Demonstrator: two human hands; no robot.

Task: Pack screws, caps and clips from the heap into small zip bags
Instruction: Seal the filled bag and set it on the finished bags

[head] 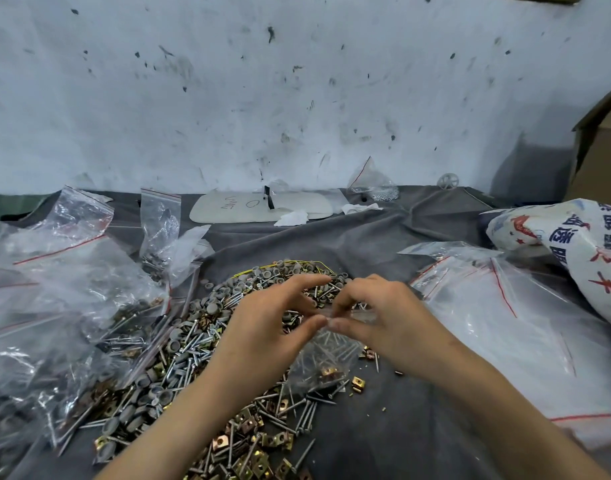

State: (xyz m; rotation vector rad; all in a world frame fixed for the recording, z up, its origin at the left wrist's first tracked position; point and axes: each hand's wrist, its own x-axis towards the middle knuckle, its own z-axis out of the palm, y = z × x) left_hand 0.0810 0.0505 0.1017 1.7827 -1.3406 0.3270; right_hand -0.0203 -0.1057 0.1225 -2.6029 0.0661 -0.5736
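Grey table cloth (383, 230) centre: pinching zip bag (307, 370) with left hand (269, 327), right hand (387, 317); risking screws (333, 342) spilling if grip slipping.

Place: a small packing workshop.
Wall: a dirty white wall (297, 81) with black scuff marks.
Table: a wrinkled grey cloth (366, 233) over the work top.
Parts: a big heap of silver screws, grey caps and brass clips (193, 358).
Bags: piles of clear plastic zip bags (505, 323) with red lines.
Storage: a brown cardboard box (601, 150) and a white printed sack (574, 244).
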